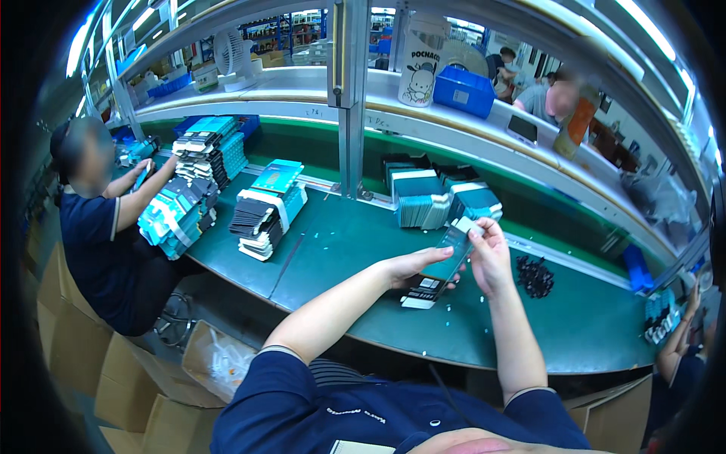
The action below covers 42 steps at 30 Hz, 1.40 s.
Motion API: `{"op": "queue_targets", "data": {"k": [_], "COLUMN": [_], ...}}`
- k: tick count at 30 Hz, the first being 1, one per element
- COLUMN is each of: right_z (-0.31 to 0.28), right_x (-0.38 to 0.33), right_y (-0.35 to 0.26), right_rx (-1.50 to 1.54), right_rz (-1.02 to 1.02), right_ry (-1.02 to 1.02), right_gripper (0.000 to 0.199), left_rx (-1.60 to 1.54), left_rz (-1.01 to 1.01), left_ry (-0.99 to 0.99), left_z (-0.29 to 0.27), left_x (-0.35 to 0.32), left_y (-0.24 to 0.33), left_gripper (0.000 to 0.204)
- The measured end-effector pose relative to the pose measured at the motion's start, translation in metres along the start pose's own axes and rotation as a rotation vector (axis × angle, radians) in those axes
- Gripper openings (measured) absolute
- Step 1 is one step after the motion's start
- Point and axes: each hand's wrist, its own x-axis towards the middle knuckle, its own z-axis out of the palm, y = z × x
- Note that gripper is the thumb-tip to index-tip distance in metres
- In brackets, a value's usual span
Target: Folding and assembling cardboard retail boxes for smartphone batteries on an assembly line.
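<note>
Both hands hold a slim dark package (442, 265) above the green tabletop (340, 250), well inside its near edge: the left hand (414, 266) has its grip closed around the lower half, and the right hand (490, 253) pinches the upper end. Bare tabletop lies open beneath and left of them. Teal box stacks (435, 198) stand behind, and a heap of small black parts (535, 276) lies just to the right.
</note>
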Motion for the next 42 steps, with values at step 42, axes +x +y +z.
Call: {"op": "queue_targets", "data": {"k": [42], "right_z": [0.029], "right_x": [-0.005], "right_y": [0.023], "right_rx": [-0.504], "right_rz": [-0.022], "right_ry": [0.327], "right_gripper": [0.026], "left_rx": [0.439], "left_rz": [0.818], "left_ry": [0.852], "left_z": [0.004], "left_x": [0.03], "left_y": [-0.014], "left_gripper": [0.019]}}
